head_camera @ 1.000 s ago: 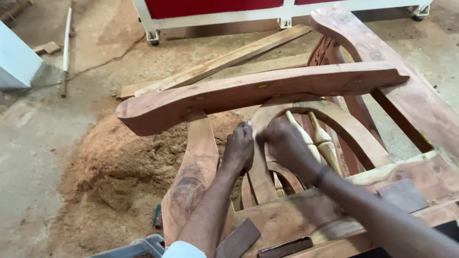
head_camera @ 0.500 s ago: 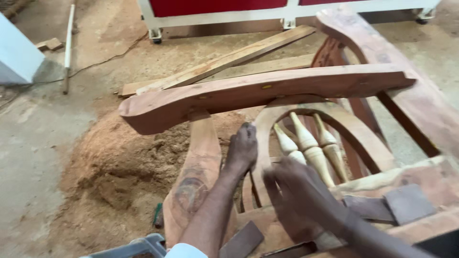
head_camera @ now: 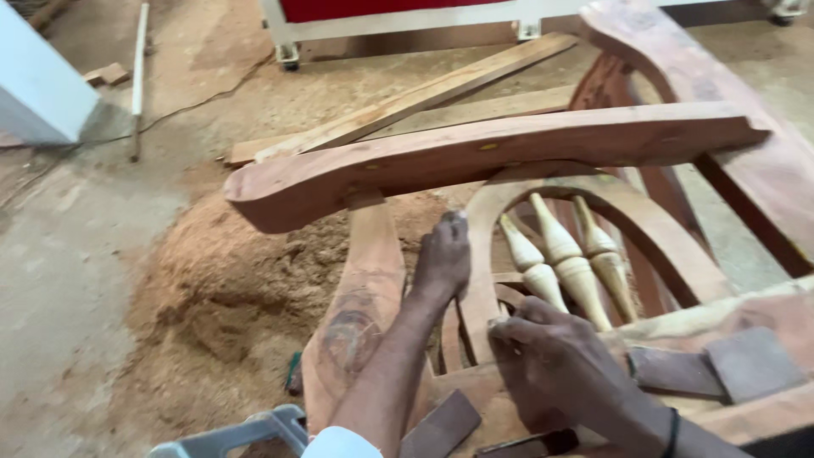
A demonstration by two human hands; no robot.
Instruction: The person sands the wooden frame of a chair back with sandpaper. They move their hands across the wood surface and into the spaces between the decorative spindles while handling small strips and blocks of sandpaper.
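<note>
Looks like sanding or rubbing down the pale curved wooden arch [head_camera: 483, 254] of the reddish chair frame [head_camera: 500, 153], which stands over a sawdust pile [head_camera: 220, 288]. Left hand [head_camera: 443, 259] presses its fingers together on the arch's outer edge. Right hand [head_camera: 551, 365], fingers curled, can't tell around what, has dropped from the arch top to its base. Next stroke probably needs steady bracing near the turned spindles [head_camera: 560, 254].

The right hand [head_camera: 555, 365] has dropped from the curved wooden arch [head_camera: 661, 246] to its lower rail, uncovering three pale turned spindles [head_camera: 570, 263].
</note>
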